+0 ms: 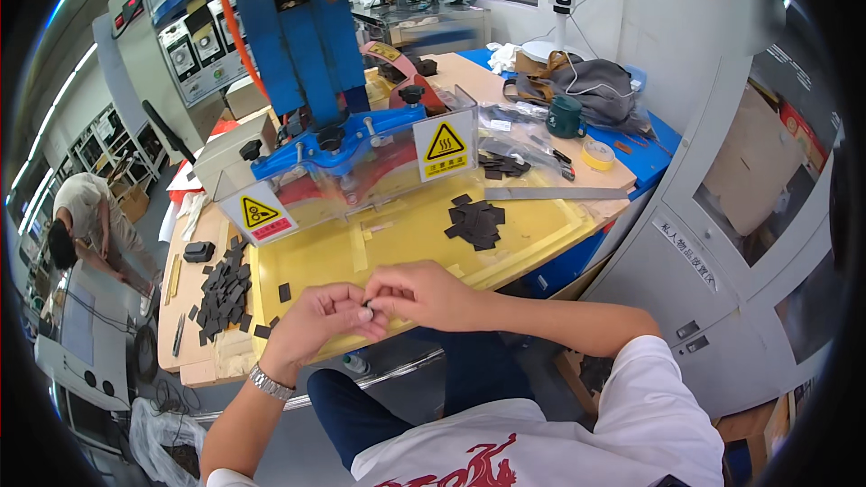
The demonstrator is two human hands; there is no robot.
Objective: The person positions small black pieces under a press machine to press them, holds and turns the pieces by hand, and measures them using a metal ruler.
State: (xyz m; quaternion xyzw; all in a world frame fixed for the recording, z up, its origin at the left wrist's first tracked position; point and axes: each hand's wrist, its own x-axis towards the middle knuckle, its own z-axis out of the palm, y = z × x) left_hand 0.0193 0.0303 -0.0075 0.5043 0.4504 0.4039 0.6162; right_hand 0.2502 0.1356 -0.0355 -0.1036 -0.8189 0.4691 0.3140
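My left hand point(327, 317) and my right hand point(417, 295) meet over the near edge of the yellow work surface point(401, 261). Pinched between the fingertips of both is a small dark piece point(368, 305), mostly covered by the fingers. A heap of small black rectangular pieces point(224, 296) lies left of my left hand, with one loose black piece point(285, 292) beside it. Farther off to the right, another pile of black pieces point(475, 222) rests on the yellow surface. A metal-band watch point(271, 382) is on my left wrist.
A blue press point(329, 137) with a clear guard point(361, 185) bearing warning labels stands ahead. A steel ruler point(555, 193), yellow tape roll point(597, 154), green mug point(566, 116) and grey bag point(595, 86) lie right. Tweezers point(179, 335) lie left. Another person point(90, 216) bends at far left.
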